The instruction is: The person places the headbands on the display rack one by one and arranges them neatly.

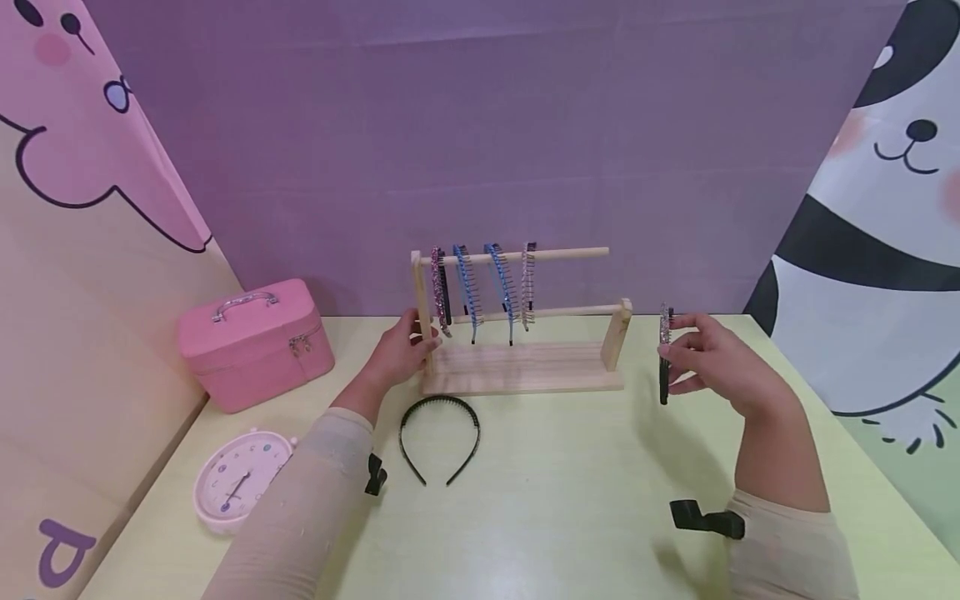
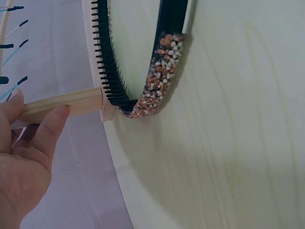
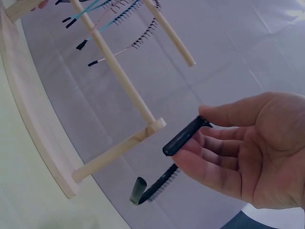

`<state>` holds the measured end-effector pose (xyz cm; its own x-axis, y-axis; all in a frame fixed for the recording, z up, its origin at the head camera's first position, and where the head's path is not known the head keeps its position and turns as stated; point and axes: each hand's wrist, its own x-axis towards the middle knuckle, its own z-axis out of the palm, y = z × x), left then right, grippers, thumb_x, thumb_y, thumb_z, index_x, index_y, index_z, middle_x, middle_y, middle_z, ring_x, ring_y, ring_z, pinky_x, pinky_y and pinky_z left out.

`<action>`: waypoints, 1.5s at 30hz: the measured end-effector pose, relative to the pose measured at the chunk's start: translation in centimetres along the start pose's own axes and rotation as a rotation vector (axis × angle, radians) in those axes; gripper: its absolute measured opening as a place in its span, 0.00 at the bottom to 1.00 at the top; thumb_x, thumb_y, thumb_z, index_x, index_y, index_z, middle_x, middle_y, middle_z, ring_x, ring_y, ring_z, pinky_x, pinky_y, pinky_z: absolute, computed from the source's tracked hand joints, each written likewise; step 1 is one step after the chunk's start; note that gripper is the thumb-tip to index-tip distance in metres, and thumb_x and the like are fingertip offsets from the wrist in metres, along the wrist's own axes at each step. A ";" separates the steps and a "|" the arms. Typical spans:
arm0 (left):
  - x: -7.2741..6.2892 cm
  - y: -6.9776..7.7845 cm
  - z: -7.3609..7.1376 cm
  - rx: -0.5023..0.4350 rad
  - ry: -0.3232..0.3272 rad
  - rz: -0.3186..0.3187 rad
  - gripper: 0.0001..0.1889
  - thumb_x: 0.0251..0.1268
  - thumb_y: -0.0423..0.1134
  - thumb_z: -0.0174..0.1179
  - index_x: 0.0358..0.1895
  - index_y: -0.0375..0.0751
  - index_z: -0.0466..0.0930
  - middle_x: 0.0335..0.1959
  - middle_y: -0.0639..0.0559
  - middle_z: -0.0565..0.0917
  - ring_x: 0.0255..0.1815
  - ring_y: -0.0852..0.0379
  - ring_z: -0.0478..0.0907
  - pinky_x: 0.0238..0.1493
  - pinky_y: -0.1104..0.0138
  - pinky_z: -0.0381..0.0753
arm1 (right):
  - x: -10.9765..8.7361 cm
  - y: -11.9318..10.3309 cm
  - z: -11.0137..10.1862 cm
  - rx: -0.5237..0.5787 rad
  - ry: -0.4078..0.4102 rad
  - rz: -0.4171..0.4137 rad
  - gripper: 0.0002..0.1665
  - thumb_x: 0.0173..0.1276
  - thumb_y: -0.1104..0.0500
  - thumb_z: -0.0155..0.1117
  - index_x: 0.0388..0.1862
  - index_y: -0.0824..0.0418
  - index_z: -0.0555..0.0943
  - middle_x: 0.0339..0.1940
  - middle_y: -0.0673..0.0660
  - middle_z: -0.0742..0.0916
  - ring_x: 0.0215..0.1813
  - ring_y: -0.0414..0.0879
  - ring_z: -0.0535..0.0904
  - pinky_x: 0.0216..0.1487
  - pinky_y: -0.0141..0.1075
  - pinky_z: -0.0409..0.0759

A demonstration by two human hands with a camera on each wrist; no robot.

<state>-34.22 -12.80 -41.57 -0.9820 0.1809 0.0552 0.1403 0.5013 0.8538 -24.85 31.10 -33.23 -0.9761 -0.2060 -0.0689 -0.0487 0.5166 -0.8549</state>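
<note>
My left hand [image 1: 401, 350] grips the left upright post [image 2: 66, 106] of a wooden rack [image 1: 525, 379]. Several toothed headbands hang over the rack's upper bar: a pink glittery one [image 1: 438, 287] beside a black one, two blue ones [image 1: 501, 283] and a pale pink one [image 1: 528, 283]. Away to the right of the rack, my right hand [image 1: 716, 362] holds up a black headband [image 1: 664, 354] with a glittery upper part, pinched between thumb and fingers [image 3: 209, 169]. On the table before the rack lies another black toothed headband [image 1: 439, 400], its bead-covered part [image 2: 162, 76] seen close in the left wrist view.
A pink carrying case [image 1: 255, 350] stands at the table's left, behind a pink round clock [image 1: 243, 479] that my left sleeve partly overlaps. Behind the table [image 1: 555, 500] hangs a purple backdrop [image 1: 480, 150]; a panda print [image 1: 885, 275] covers the right side.
</note>
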 end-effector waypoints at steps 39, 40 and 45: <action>0.0 -0.1 0.0 -0.044 -0.010 0.008 0.22 0.75 0.41 0.55 0.67 0.44 0.61 0.58 0.45 0.76 0.62 0.49 0.76 0.44 0.60 0.81 | 6.3 -6.1 9.1 -0.163 0.423 -0.460 0.28 0.78 0.56 0.52 0.73 0.53 0.59 0.47 0.60 0.81 0.48 0.52 0.80 0.56 0.52 0.79; 0.1 -0.1 0.0 -0.045 -0.010 0.008 0.23 0.75 0.41 0.54 0.67 0.44 0.61 0.58 0.44 0.76 0.62 0.49 0.76 0.44 0.60 0.81 | 6.5 -5.9 9.4 -0.164 0.417 -0.458 0.28 0.78 0.56 0.53 0.73 0.53 0.59 0.47 0.60 0.81 0.48 0.52 0.80 0.55 0.51 0.79; 0.0 -0.2 0.0 -0.043 -0.012 0.000 0.22 0.75 0.41 0.55 0.67 0.46 0.62 0.58 0.45 0.76 0.61 0.49 0.76 0.43 0.61 0.81 | 7.4 -5.3 10.1 -0.169 0.396 -0.441 0.29 0.78 0.56 0.52 0.74 0.57 0.58 0.49 0.60 0.81 0.49 0.52 0.81 0.53 0.50 0.80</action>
<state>-34.29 -12.89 -41.72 -0.9804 0.1907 0.0489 0.1339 0.4642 0.8755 -29.72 18.41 -34.43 -0.8595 -0.1228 0.4962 -0.4667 0.5845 -0.6638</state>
